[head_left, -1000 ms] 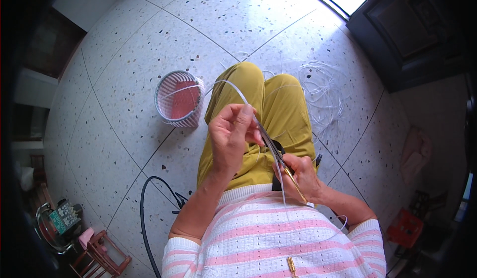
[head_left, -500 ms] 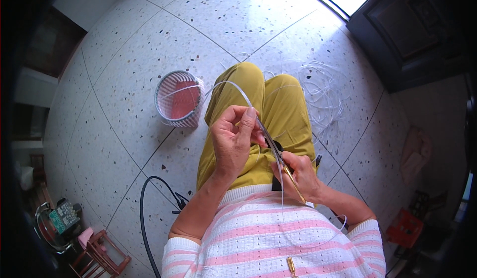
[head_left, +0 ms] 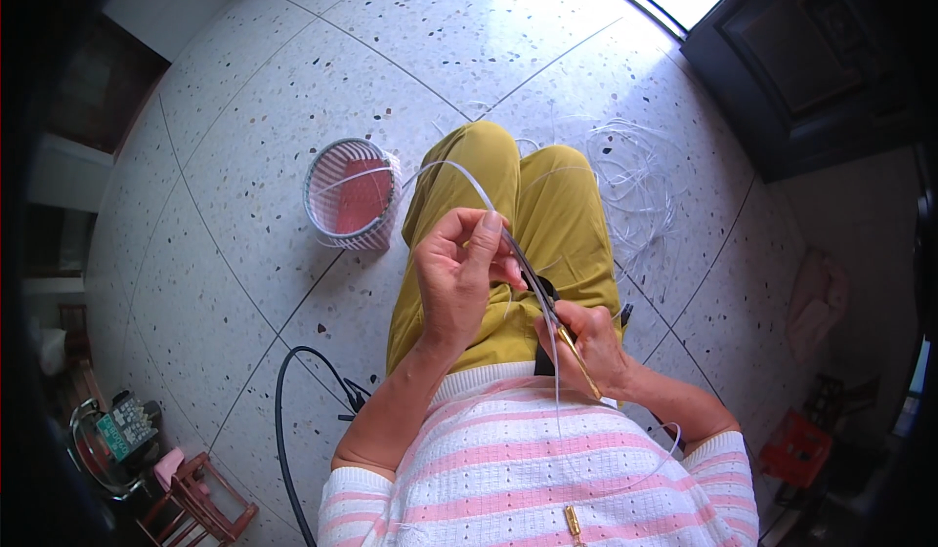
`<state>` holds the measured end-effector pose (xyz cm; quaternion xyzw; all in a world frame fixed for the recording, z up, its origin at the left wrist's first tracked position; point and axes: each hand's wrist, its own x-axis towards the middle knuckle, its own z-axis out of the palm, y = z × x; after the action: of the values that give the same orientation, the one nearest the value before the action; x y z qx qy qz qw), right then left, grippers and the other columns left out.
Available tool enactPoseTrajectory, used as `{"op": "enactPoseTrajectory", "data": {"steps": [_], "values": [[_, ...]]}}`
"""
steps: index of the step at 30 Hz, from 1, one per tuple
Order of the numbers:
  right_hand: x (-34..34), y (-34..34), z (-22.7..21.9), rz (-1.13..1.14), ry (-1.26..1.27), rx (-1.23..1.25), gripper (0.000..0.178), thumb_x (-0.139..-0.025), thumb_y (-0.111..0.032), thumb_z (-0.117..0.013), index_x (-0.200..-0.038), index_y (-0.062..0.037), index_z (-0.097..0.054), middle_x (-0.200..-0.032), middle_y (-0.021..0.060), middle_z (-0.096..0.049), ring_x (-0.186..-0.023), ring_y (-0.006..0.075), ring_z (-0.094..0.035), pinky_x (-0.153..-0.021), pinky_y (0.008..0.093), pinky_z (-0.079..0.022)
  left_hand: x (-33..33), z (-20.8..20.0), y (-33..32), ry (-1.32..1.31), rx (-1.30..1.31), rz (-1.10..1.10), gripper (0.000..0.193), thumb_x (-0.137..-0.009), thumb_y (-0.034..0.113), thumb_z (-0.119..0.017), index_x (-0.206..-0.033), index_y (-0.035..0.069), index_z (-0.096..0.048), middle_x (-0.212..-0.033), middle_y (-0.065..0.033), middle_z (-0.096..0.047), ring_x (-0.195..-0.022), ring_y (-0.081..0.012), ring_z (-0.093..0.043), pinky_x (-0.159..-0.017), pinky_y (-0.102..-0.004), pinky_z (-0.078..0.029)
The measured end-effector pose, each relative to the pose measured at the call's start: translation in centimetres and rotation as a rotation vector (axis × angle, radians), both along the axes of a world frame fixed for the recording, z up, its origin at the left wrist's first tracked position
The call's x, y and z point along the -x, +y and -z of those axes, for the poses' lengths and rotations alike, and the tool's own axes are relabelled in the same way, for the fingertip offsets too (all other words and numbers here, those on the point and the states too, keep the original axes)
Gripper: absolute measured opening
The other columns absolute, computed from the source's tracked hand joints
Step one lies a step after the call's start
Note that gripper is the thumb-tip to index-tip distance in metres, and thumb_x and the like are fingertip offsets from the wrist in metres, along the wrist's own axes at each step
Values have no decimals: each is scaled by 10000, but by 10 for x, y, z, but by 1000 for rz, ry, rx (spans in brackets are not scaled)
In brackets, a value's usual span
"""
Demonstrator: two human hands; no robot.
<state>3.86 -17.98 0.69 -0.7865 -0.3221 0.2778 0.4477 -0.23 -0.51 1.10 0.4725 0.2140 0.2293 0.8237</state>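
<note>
Basket [head_left: 369, 241] on terrazzo floor [head_left: 234, 205] already has its wall and rim formed. The left hand [head_left: 455, 273] pinches a white strip [head_left: 478, 188]; the right hand [head_left: 598, 344] has fingers closed around a gold-handled tool [head_left: 580, 362] alongside. Whether strip is cut, I cannot tell. Loose strips [head_left: 635, 156] lie seemingly unused.

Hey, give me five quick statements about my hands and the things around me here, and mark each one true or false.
1. The left hand pinches a pale strip. True.
2. The right hand is empty. False: it holds a gold-handled tool.
3. The trousers are dark blue. False: they are mustard yellow.
4. The striped basket stands to the right of the trousers. False: it stands to their left.
5. A tangle of pale strands lies on the floor. True.
</note>
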Motion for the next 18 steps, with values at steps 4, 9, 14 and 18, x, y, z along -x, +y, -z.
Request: {"op": "enactPoseTrajectory", "data": {"steps": [4,9,14,18], "values": [[0,-4,-1,-46,1,-5,242,-885,-79,-605,-680,-5,-500,-504,36,-440,-478,78,-395,-429,295,-329,-4,0,15,-25,124,31,221,-965,192,-576,-908,-22,-580,-689,-51,-583,-526,-90,-568,-467,-231,-522],[-1,-2,-4,-41,11,14,255,-904,-121,-601,-702,0,-504,-511,40,-444,-477,87,-402,-432,299,-334,-2,2,5,14,11,22,215,-965,187,-576,-879,-10,-574,-670,-41,-580,-524,-85,-569,-463,-226,-514],[-3,-2,-2,-60,-3,37,286,-930,-175,-580,-717,-1,-503,-511,41,-442,-476,91,-403,-430,303,-333,-1,3,1,25,-44,13,199,-961,180,-581,-889,-6,-583,-670,-48,-579,-503,-97,-554,-448,-237,-495],[-2,1,-7,-12,58,38,301,-864,-141,-622,-660,9,-460,-504,146,-447,-426,210,-437,-437,367,-342,-1,2,2,10,-38,22,211,-958,193,-590,-889,-6,-584,-676,-48,-581,-502,-98,-554,-450,-237,-496]]}}
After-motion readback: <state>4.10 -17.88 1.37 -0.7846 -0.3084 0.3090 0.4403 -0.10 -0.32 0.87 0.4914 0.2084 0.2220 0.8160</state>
